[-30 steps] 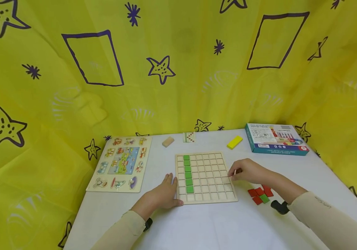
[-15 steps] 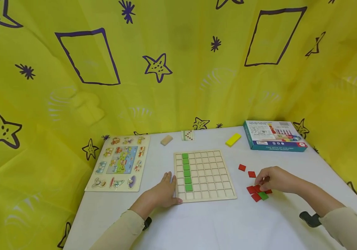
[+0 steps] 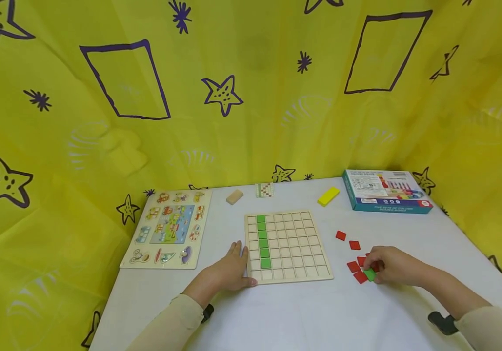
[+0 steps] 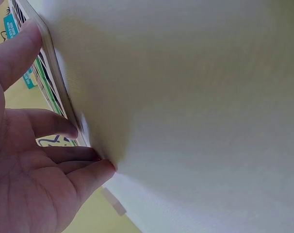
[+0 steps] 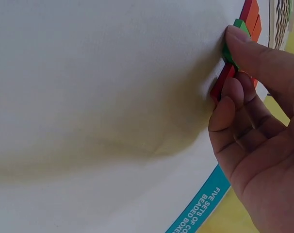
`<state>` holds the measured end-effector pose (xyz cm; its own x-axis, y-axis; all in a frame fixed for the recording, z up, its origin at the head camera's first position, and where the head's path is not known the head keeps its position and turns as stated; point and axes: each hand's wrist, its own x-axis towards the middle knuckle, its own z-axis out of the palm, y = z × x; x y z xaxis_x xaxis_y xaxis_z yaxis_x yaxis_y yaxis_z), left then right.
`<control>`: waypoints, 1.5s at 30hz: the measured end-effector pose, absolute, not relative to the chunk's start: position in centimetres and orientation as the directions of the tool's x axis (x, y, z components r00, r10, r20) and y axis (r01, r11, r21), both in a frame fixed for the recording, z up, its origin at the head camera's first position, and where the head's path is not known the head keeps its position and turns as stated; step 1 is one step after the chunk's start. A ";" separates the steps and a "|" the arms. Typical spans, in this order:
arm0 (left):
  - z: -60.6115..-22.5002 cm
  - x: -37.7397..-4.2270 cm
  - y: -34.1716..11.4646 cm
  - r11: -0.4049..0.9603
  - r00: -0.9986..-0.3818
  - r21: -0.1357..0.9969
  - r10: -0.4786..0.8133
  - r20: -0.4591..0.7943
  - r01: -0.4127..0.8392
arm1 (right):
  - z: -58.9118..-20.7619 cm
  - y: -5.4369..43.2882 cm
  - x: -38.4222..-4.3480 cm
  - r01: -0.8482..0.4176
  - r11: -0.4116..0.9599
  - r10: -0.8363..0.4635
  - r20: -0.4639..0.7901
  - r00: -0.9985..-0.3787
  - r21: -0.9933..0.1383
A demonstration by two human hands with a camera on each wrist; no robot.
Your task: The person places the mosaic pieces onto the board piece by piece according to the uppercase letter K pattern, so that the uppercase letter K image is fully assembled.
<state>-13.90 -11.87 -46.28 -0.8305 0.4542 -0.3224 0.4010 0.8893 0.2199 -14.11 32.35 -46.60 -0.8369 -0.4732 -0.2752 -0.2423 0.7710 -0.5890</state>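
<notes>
A wooden grid board (image 3: 286,239) lies flat mid-table, with green square tiles (image 3: 263,243) filling part of its second column from the left. My left hand (image 3: 230,270) rests against the board's left edge, fingers extended and thumb by the front corner. To the right of the board, my right hand (image 3: 393,265) pinches a loose green tile (image 3: 370,274) among several red tiles (image 3: 360,277). In the right wrist view the thumb presses on that green tile (image 5: 241,26), and the other fingers curl close to a red tile (image 5: 222,82). The hand covers part of the pile in the head view.
Two red tiles (image 3: 354,245) lie apart between board and pile. Behind are a wooden block (image 3: 234,197), a patterned card (image 3: 264,190), a yellow block (image 3: 328,196) and a teal-sided box (image 3: 391,208). A picture puzzle board (image 3: 202,219) lies left; a yellow curtain (image 3: 251,136) hangs behind.
My right hand left the board's right edge, moved over the tile pile, then shifted slightly nearer onto the green tile. Two separate red tiles came into view. My left hand stayed put.
</notes>
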 end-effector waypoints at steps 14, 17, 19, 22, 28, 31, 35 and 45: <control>-46.6 -13.9 -11.9 0.885 -0.824 0.208 0.464 -0.326 0.416 | -45.5 31.5 -14.2 -0.277 0.801 -0.472 -0.274 -0.838 -0.532; -46.7 -13.9 -11.9 0.886 -0.823 0.204 0.463 -0.328 0.417 | -44.6 30.6 -14.8 -0.253 0.797 -0.458 -0.278 -0.844 -0.548; -46.7 -14.0 -11.9 0.887 -0.824 0.202 0.461 -0.330 0.415 | -44.1 29.8 -15.3 -0.256 0.788 -0.465 -0.269 -0.843 -0.560; -46.7 -14.0 -12.0 0.888 -0.825 0.202 0.458 -0.332 0.412 | -43.5 28.4 -16.3 -0.268 0.782 -0.474 -0.258 -0.842 -0.563; -46.6 -13.9 -11.9 0.889 -0.826 0.205 0.457 -0.330 0.410 | -43.2 25.1 -18.2 -0.341 0.747 -0.534 -0.209 -0.819 -0.571; -46.6 -13.9 -11.9 0.889 -0.827 0.204 0.456 -0.329 0.409 | -43.6 23.3 -19.0 -0.405 0.705 -0.592 -0.169 -0.788 -0.582; -46.6 -13.9 -12.0 0.890 -0.826 0.202 0.456 -0.332 0.410 | -44.0 20.7 -19.4 -0.475 0.647 -0.658 -0.122 -0.743 -0.596; -46.5 -14.1 -11.9 0.897 -0.826 0.204 0.442 -0.349 0.393 | -45.2 14.6 -18.8 -0.604 0.532 -0.765 -0.030 -0.644 -0.594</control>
